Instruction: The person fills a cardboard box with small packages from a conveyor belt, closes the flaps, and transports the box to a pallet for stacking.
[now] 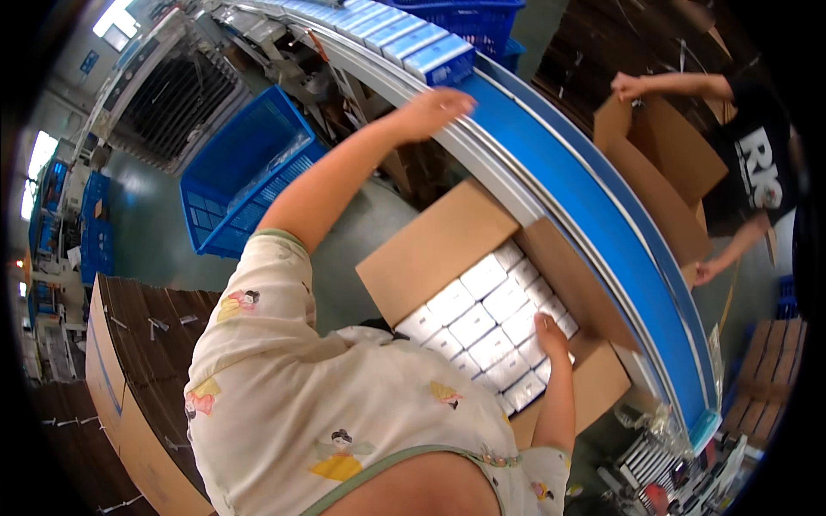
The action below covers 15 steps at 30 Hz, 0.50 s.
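Observation:
My left hand (437, 113) is stretched out over the near rail of a curved conveyor belt (551, 163). Its fingers are extended and hold nothing. They come close to the end of a row of blue-and-white boxes (437, 57) standing side by side on the belt. Below, an open cardboard carton (440, 249) is filled with rows of small white packs (482, 277). My right hand (552, 335) rests at the right side of these packs, its fingertips touching their tops; it looks open, with part of the fingers hidden.
Across the belt a person in a black shirt handles another open carton (680, 142). A large blue crate (249, 172) stands on the floor at left, with stacked flat cardboard (146, 370) nearer. Another blue crate (482, 21) sits behind the belt.

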### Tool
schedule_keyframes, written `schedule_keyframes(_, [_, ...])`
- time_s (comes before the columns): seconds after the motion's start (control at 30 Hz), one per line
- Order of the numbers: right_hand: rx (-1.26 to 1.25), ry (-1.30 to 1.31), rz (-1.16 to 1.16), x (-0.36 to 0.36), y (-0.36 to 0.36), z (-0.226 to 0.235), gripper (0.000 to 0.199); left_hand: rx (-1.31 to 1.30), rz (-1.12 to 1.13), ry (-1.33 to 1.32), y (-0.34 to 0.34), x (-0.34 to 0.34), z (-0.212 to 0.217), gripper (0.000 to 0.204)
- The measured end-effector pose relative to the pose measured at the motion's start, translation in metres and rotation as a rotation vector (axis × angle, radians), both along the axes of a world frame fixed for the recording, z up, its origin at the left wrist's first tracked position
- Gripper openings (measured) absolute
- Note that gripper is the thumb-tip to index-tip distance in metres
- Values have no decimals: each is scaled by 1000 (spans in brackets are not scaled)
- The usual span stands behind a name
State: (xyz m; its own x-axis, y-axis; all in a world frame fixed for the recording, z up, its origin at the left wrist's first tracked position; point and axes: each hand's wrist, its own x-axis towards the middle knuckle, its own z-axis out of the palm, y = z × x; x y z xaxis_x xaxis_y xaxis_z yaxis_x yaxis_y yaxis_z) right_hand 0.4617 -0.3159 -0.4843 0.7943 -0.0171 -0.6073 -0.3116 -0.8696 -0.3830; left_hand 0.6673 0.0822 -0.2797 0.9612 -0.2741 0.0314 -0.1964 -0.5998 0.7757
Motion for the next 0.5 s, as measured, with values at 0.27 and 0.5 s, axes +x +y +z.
schedule_keyframes(0.27, [-285, -402, 90, -15, 7, 6, 42, 659, 462, -484, 150, 141, -53, 45])
schedule_keyframes(0.5, [223, -177, -358, -43, 53, 74, 27, 563, 712, -399, 194, 211, -24, 40])
